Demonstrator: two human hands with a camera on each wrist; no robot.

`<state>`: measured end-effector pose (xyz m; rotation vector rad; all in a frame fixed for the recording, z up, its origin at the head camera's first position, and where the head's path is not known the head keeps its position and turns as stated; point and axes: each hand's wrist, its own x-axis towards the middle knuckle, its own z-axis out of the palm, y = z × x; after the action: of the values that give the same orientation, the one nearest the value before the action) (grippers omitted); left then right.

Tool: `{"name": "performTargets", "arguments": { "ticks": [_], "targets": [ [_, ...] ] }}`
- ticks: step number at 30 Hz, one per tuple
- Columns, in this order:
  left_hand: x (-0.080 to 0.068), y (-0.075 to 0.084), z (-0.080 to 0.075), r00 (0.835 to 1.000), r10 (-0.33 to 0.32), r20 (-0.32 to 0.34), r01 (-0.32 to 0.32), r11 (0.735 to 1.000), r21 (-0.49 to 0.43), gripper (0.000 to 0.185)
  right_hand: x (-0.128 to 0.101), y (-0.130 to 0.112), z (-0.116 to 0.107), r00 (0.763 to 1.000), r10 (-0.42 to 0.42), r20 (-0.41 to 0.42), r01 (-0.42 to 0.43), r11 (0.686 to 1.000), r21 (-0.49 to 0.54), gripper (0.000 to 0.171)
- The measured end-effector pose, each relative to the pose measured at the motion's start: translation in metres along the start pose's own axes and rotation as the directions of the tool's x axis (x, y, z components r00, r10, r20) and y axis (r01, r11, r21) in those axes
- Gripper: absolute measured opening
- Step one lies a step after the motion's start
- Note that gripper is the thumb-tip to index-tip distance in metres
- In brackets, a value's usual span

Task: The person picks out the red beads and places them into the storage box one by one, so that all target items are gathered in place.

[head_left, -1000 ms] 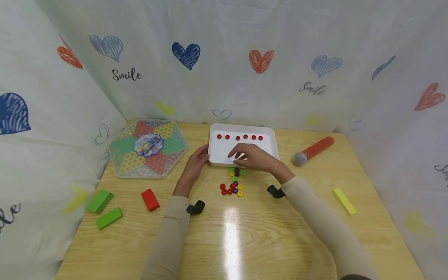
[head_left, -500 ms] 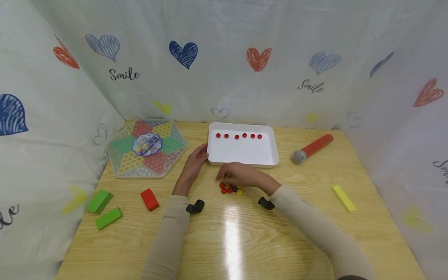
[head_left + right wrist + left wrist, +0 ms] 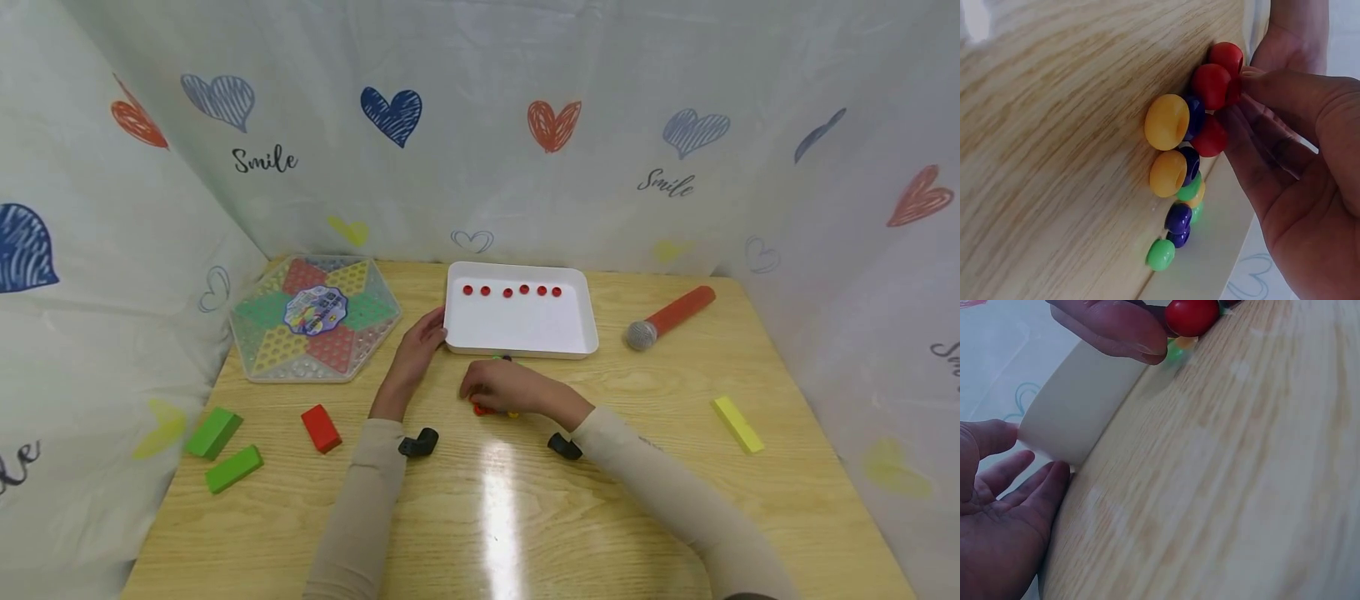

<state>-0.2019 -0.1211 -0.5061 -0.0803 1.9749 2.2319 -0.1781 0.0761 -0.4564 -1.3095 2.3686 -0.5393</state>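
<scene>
My left hand (image 3: 411,358) rests with thumb and fingertips against the outer left side of a white tray (image 3: 532,329); in the left wrist view its fingers (image 3: 1038,487) are loosely extended. Inside the tray several red beads (image 3: 507,292) form a row along the back. My right hand (image 3: 513,386) is over the bead pile in front of the tray and covers most of it. The right wrist view shows its thumb and fingertips pinching a red bead (image 3: 1234,90) beside other red beads (image 3: 1211,86). Yellow beads (image 3: 1166,122), purple beads (image 3: 1179,217) and green beads (image 3: 1160,254) lie alongside.
A hexagonal Chinese checkers board (image 3: 315,321) lies at the back left. Nearer are green blocks (image 3: 234,468) and a red block (image 3: 321,428). To the right are a red microphone (image 3: 671,318) and a yellow block (image 3: 737,424). A printed curtain (image 3: 465,167) surrounds the table.
My right hand has moved from over the tray toward me, down to the bead pile, and its fingers have closed on a red bead. The left hand stays at the tray's side.
</scene>
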Motion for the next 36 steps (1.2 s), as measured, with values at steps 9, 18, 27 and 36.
{"name": "performTargets", "arguments": {
  "ticks": [9,18,27,36],
  "targets": [
    [-0.001,0.0,0.0,1.0,0.002,-0.001,-0.002,1.0,0.008,0.048,-0.001,-0.002,0.003,1.0,-0.004,-0.009,0.004,1.0,0.009,0.013],
    [-0.003,0.0,0.0,1.0,0.019,0.011,-0.019,1.0,0.001,0.047,-0.002,-0.002,0.006,1.0,0.005,-0.025,-0.005,1.0,-0.006,0.014],
    [-0.001,-0.001,0.0,1.0,-0.002,0.019,0.002,1.0,-0.007,0.048,-0.005,-0.006,0.008,0.999,0.027,-0.034,-0.028,0.999,-0.044,0.017],
    [-0.006,0.011,0.001,0.999,-0.019,0.026,0.02,1.0,-0.003,0.049,-0.004,-0.006,0.012,0.999,0.021,-0.042,-0.023,0.999,-0.037,0.015]
  ]
}}
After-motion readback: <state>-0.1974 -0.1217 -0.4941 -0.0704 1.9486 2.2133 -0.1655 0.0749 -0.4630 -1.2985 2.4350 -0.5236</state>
